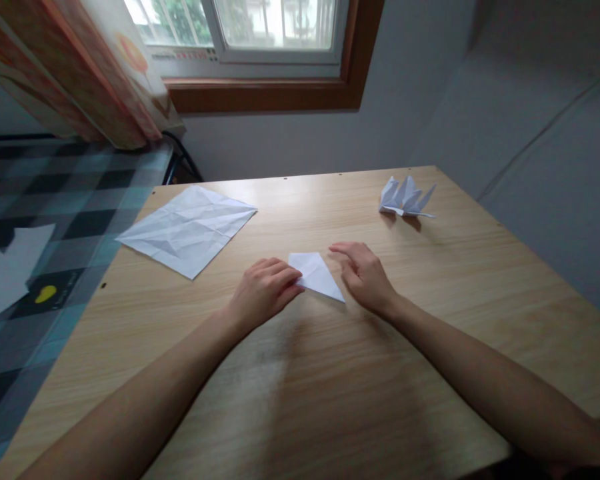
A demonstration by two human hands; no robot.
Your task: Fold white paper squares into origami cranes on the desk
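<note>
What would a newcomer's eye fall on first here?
Probably the small folded paper in the picture's middle, held by the left hand, the right hand beside it. Then, on the table, the spiky paper figure near the far right corner and the creased sheet spread near the far left.

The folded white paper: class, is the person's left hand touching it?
Touching: the head view shows the left hand pinching the left end of the folded white paper.

left grip [269, 288] pinching folded paper [316, 272], right grip [365, 277] nearby — loosely curled, creased sheet [190, 232]
</note>
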